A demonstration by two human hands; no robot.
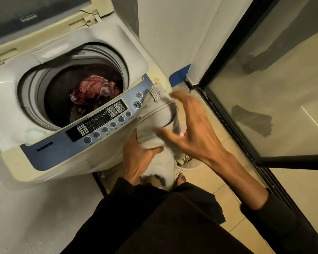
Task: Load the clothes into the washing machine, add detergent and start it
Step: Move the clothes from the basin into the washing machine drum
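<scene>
A top-loading washing machine (pixel 106 57) stands with its lid (pixel 35 13) raised. Dark clothes and a red patterned cloth (pixel 95 90) lie in the drum. Pale grey jeans (pixel 158 114) with contrast stitching hang just right of the control panel (pixel 103 121), in front of the machine's corner. My left hand (pixel 138 158) grips the jeans from below, thumb curled over the fabric. My right hand (pixel 189 129) is blurred, fingers spread and relaxed, beside the jeans on their right; I cannot tell whether it touches them.
A white laundry basket (pixel 190 166) sits on the tiled floor under the jeans, mostly hidden. A glass sliding door with a black frame (pixel 233 114) runs along the right. A white wall (pixel 173 33) stands behind. My bare foot (pixel 181 179) is on the tiles.
</scene>
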